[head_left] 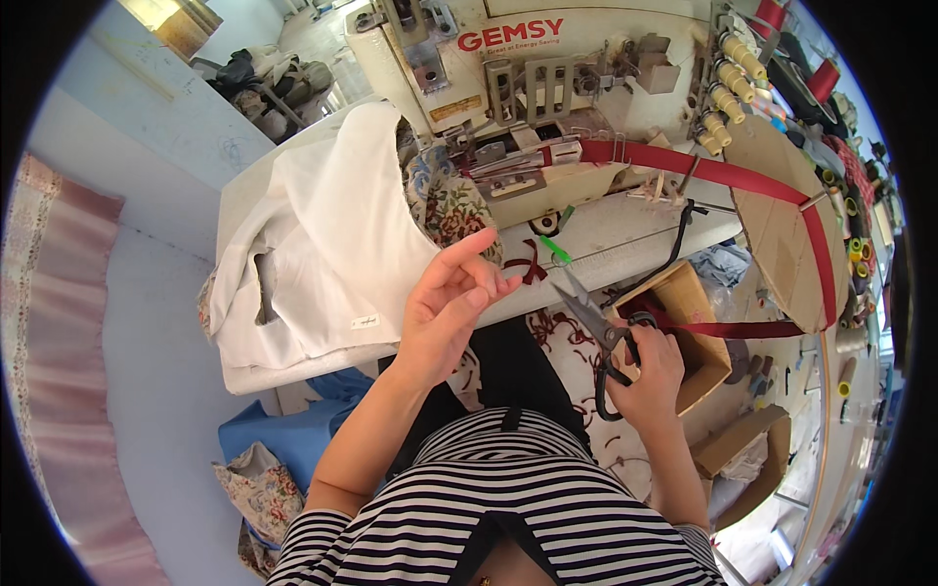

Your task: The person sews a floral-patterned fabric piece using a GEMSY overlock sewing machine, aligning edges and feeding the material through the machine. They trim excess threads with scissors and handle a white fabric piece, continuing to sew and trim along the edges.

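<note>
My left hand [447,311] is raised in front of the sewing table's edge, index finger stretched out and the other fingers loosely bent. It holds nothing. In my right hand [651,376] is a pair of large dark scissors [592,317], the blades pointing up and left toward the table. Beyond my left hand a white cloth [337,195] is spread over the table, a small label near its front edge. Floral fabric [451,210] shows along its right edge, beside the sewing machine [596,98]. A dark red scrap [530,262] and a small green tool [555,250] lie near my fingertips.
Red tape [723,171] runs from the machine round a cardboard sheet [777,234] and back toward an open box [718,337]. Thread cones [733,78] stand at the right. Red trimmings [567,332] litter the floor. Blue cloth [264,435] hangs below the table.
</note>
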The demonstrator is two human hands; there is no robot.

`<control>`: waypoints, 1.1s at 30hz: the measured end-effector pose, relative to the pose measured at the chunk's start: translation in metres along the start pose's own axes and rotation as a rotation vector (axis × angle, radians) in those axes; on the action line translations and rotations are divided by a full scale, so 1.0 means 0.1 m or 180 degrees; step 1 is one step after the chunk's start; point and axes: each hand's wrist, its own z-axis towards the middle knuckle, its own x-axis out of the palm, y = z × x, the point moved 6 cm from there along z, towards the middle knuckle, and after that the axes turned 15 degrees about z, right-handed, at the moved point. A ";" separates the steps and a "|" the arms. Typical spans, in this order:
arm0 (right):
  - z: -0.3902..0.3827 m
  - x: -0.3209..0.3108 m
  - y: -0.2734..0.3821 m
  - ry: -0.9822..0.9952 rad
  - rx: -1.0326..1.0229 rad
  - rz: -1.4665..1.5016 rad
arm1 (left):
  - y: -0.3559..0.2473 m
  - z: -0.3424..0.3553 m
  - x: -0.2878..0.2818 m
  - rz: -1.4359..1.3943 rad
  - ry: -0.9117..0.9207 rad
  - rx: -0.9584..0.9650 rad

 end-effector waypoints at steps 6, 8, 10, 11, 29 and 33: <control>0.05 0.10 0.10 0.0068 -0.0191 -0.0012 | 0.00 0.00 0.00 -0.0046 0.0045 -0.0003; 0.05 0.11 0.12 0.0088 -0.0218 -0.0018 | 0.01 -0.01 -0.01 -0.0089 0.0017 -0.0052; 0.06 0.12 0.13 0.0090 -0.0254 -0.0029 | 0.01 0.00 -0.01 -0.0073 0.0041 -0.0020; 0.07 0.13 0.15 0.0080 -0.0280 -0.0039 | 0.02 0.00 0.00 -0.0065 0.0053 -0.0004; 0.21 0.13 0.23 -0.0176 -0.0592 -0.0399 | -0.02 -0.04 0.03 0.0851 -0.0168 -0.0063; 0.22 0.12 0.22 -0.0224 -0.0636 -0.0441 | -0.06 -0.04 0.07 0.0850 -0.0120 -0.0046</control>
